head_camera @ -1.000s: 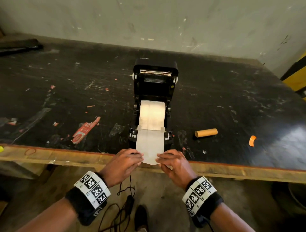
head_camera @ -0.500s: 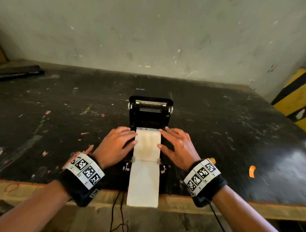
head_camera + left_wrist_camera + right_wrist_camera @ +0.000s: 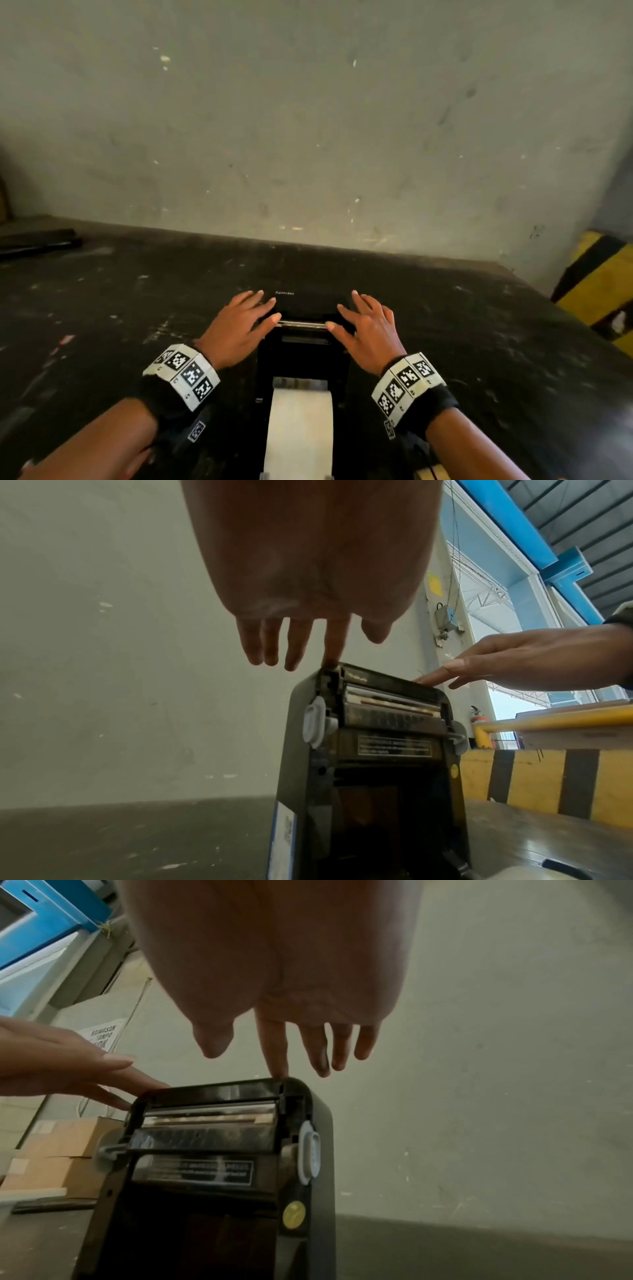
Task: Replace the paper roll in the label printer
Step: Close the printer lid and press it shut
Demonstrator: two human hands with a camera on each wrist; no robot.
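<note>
Your left hand and right hand sit at the two top corners of the printer's raised lid, each grip open, fingers straight and spread. In both wrist views only your index fingertips touch the lid's top edge; the other fingers hover clear. The printer stands on the dark counter between your wrists. A white paper strip runs out of its front toward you.
</note>
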